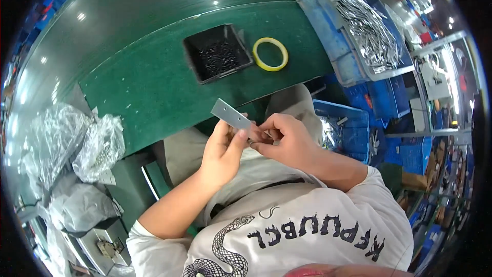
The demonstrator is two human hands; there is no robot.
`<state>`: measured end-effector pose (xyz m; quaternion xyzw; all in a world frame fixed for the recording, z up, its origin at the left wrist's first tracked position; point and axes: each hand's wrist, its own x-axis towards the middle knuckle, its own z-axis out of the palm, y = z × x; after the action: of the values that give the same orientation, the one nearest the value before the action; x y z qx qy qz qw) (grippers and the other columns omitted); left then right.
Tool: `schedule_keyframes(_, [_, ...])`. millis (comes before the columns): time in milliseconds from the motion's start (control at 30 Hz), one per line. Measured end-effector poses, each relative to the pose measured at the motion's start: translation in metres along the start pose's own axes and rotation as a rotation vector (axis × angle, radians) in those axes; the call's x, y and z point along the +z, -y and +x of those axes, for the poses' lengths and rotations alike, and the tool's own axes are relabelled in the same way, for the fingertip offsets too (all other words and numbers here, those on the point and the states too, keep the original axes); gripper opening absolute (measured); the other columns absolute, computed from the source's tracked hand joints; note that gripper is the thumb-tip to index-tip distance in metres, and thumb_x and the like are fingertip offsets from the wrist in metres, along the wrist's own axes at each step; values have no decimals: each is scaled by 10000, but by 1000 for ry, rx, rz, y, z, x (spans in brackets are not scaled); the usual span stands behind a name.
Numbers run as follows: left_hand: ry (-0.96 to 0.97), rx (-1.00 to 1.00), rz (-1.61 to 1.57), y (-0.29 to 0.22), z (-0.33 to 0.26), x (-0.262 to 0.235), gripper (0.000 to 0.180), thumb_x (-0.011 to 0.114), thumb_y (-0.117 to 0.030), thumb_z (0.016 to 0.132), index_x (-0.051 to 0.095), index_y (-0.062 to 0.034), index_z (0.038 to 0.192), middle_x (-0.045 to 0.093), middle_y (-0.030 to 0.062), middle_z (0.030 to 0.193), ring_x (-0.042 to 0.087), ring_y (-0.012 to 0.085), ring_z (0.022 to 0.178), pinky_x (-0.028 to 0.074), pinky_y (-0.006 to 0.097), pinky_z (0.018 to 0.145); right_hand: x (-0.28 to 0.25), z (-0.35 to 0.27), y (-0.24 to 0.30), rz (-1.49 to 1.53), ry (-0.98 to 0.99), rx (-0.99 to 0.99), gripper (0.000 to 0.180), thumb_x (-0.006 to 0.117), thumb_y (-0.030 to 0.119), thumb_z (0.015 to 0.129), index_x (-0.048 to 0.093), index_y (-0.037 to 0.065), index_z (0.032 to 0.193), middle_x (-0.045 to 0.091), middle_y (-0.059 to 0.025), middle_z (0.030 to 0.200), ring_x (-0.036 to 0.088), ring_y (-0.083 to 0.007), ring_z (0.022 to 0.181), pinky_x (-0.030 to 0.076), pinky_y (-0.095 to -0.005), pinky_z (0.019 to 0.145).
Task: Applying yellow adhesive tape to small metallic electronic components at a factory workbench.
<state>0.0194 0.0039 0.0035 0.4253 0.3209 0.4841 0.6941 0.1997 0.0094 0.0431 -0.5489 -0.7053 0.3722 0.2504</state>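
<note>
A flat silver metal plate [229, 113] with small holes stands out from my left hand [221, 150], its far end tilted up and to the left. The thumb and fingers of that hand grip it by the sides. Close against the plate's near end is my right hand [291, 139], its fingers curled in a pinch. Whatever lies between those fingertips is too small and covered to make out. Beyond my hands, a black bin [192, 64] on the green table holds many small dark pieces [220, 56]. A roll of yellow tape [257, 57] lies just right of the bin.
The green table [154, 82] spans the front. At the far right, a blue crate [328, 33] holds many shiny metal strips [366, 31]. Another blue crate [353, 118] sits lower, beside my right knee. Clear plastic bags [100, 146] are heaped at the left.
</note>
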Motion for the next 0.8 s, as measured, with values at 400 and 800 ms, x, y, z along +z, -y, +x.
schedule_keyframes(400, [-259,-232,-45,-12,14,-15,175,491,-191,1012,513,-49,1111,637,38,874,592,84,689,483,233,566,-16,45,-23,36,-231,-204,324,772,100,759,603,25,1025,536,-55,872,511,-119,719,434,-241,643])
schedule_keyframes(800, [-71,-475,-340,-3,13,-20,124,535,-189,983,543,-68,956,645,41,800,638,111,644,533,241,524,6,21,-19,-262,-15,-845,435,783,44,644,685,170,1049,567,-12,937,565,-209,741,447,-336,690])
